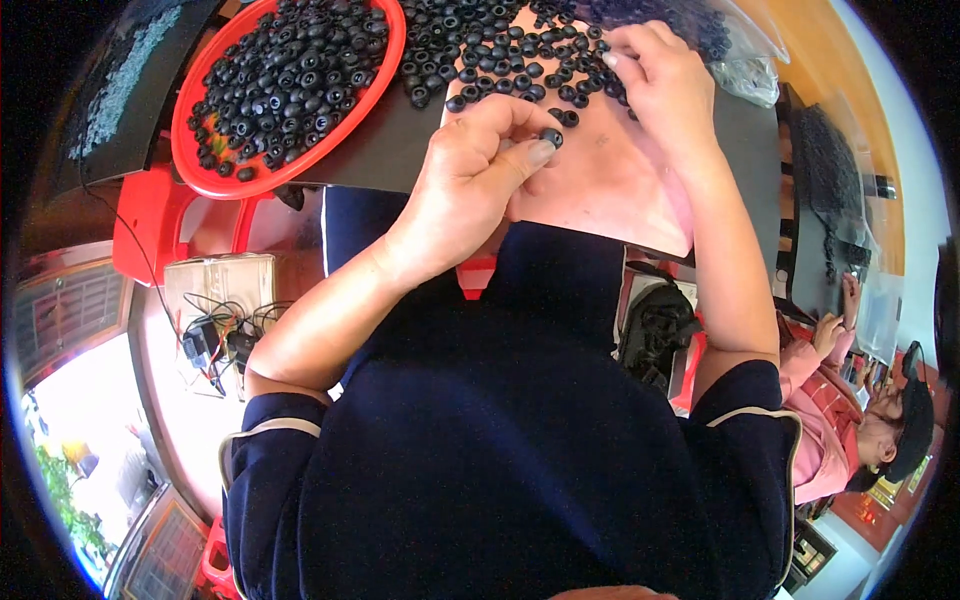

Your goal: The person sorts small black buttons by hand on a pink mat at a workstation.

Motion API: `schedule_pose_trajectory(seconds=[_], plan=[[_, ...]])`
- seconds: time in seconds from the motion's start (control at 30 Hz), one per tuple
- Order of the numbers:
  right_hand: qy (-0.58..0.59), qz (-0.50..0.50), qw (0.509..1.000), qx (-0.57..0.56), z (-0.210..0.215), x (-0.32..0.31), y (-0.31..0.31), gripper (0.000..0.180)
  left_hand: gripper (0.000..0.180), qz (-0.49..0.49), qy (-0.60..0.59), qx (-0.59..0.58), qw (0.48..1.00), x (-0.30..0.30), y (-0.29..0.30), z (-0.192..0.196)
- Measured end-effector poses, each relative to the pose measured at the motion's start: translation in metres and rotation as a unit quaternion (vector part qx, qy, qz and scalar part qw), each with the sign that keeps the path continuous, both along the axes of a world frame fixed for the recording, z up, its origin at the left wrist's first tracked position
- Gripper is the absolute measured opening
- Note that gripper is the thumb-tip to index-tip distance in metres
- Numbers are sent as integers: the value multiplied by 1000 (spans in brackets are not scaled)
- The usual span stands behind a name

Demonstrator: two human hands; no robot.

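Note:
My left hand [478,165] is over a pink sheet [610,190] on the table and pinches one small black rubber ring [551,137] between thumb and fingers. My right hand [658,78] reaches further forward, with its fingertips in a loose pile of black rings [500,50] spread on the table. Whether it grips a ring is hidden by the fingers. A round red tray [385,75] full of the same black rings stands at the left of the table.
A clear plastic bag [745,60] with more rings lies at the far right. A red stool [150,225] and a box with wires [215,300] stand on the floor at left. Another person in pink [830,400] sits at right.

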State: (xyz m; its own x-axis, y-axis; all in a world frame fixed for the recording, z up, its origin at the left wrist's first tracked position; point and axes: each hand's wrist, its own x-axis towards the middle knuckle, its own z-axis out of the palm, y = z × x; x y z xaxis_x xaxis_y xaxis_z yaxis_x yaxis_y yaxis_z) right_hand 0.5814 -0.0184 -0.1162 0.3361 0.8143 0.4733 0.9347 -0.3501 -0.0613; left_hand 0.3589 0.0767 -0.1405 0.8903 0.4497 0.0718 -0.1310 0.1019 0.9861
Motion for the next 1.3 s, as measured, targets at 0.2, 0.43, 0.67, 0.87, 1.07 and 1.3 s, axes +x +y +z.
schedule_pose_trajectory(seconds=[0.2, 0.43, 0.67, 0.87, 1.07, 1.3], plan=[[-12, 52, 999, 0, -13, -16, -6, 9, 15, 1, -7, 18, 1000, -1, 0, -1], [60, 77, 995, 19, 7, -4, 11, 12, 15, 6, -10, 23, 1000, 1, 0, -4], [119, 54, 984, -118, 7, 9, 36, 16, 14, 6, -16, 12, 1000, 1, -1, -4], [135, 58, 984, -99, 4, 2, 35, 11, 14, 6, -31, -2, 1000, 2, -1, -6], [92, 54, 994, 1, 8, -1, 10, 12, 13, 2, -2, -55, 998, 1, 0, -1], [326, 221, 909, 138, 19, -107, -21, 10, 14, 121, -147, -170, 967, 16, -1, 7]])
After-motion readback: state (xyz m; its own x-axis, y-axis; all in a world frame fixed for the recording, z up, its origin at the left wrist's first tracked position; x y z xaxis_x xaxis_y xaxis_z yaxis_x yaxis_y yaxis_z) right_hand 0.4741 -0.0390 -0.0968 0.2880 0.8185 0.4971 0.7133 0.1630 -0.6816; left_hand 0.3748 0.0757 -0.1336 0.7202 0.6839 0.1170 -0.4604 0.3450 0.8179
